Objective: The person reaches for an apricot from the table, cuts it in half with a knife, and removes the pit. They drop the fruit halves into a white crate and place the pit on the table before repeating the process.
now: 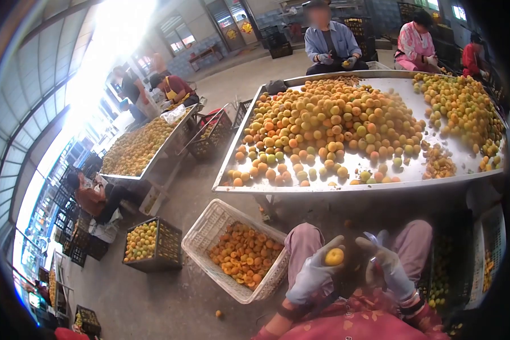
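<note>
Left fingers (333,245): gloved, curled round a yellow fruit (334,257), gripping it at its sides.
Left hand (314,275): raised over the lap, near and centre.
Right fingers (374,249): gloved, bent close together; a pale, thin thing shows by them, perhaps a small blade, too blurred to tell, so I cannot say what they grip.
Right hand (388,266): just right of the fruit, close to it but apart.
Fruit: in the left hand, above the knees, near the table's (345,164) front edge.
Basket (207,229): white, on the floor to the left, holding orange cut halves (243,255).
Crate (167,246): dark, further left, full of whole fruit.
Table: metal, heaped with yellow and orange fruit (328,124); some lie close to the near edge.
Far side: people (328,42) sit at work on the same heap.
Risk, grip: smooth gloves on a round fruit; a loose hold could let it drop to the lap or floor.
Risk, cut: if that thing is a blade, it sits close to the left fingers; a slip would catch the glove.
Risk, table: fruit by the rim may roll off if the heap is nudged.
</note>
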A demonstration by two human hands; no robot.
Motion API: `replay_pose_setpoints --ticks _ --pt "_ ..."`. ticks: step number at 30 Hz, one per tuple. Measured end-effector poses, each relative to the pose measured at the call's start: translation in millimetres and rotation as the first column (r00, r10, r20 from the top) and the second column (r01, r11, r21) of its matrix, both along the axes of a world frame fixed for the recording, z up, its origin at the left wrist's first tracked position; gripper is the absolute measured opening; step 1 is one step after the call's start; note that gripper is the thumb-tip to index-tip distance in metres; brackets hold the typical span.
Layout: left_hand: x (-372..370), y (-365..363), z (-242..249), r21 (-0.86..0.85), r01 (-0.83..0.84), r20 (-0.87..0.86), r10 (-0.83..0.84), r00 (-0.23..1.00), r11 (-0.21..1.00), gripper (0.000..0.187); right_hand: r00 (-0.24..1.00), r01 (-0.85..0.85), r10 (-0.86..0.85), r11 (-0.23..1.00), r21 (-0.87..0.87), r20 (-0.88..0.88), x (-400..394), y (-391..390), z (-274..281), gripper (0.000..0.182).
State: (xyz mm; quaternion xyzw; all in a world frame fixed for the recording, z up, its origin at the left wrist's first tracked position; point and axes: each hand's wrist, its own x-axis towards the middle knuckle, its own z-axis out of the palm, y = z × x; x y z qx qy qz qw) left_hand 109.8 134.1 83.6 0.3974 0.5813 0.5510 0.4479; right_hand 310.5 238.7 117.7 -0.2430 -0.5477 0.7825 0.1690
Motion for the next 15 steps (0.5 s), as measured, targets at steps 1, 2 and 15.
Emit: replay_pose_setpoints --ticks 1,2,15 --pt "0.3 0.1 -0.9 0.0 0.001 0.011 -0.001 1.0 1.0 0.064 1.0 -0.004 0.004 1.0 -0.002 0.03 0.2 0.2 2.7 0.076" --pt "0.7 -0.6 -2.5 0.0 -0.001 0.011 0.001 1.0 1.0 0.064 1.0 -0.006 0.006 1.0 -0.001 0.03 -0.6 -1.0 5.6 0.076" --pt "-3.3 -6.7 -4.6 0.014 -0.041 0.052 0.04 0.998 0.999 0.062 0.997 0.051 -0.055 0.997 0.061 0.06 -6.3 -7.0 6.0 0.053"
